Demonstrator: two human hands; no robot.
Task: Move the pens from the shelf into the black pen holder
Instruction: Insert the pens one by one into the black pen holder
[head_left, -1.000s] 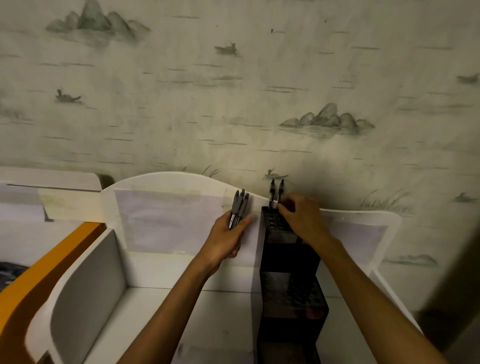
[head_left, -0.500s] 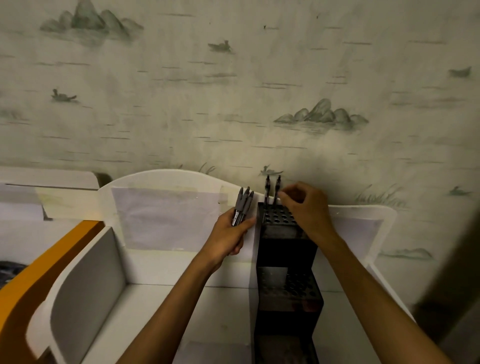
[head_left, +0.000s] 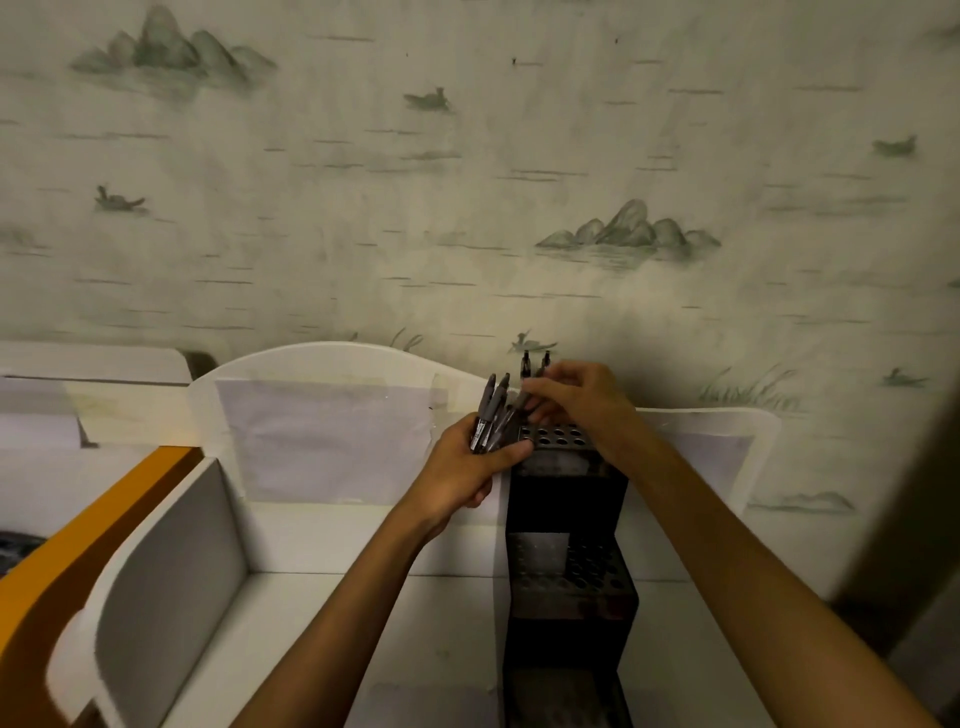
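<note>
The black pen holder (head_left: 569, 499) is a stepped block with rows of round holes on each tier, standing on the white shelf (head_left: 322, 597). Two dark pens (head_left: 535, 361) stand upright in the back holes of its top tier. My left hand (head_left: 467, 473) grips a bundle of dark pens (head_left: 488, 410) just left of the top tier. My right hand (head_left: 582, 400) reaches over the top tier and pinches one pen (head_left: 517, 408) of that bundle between thumb and fingers.
The shelf has a curved white back panel (head_left: 332, 410) and a grey side divider (head_left: 171, 582) on the left. An orange edge (head_left: 93, 525) lies further left. Patterned wallpaper (head_left: 467, 182) rises behind.
My right hand left the two pens standing in the holder and moved left to the bundle, closing on one pen. My left hand stayed beside the holder with the bundle.
</note>
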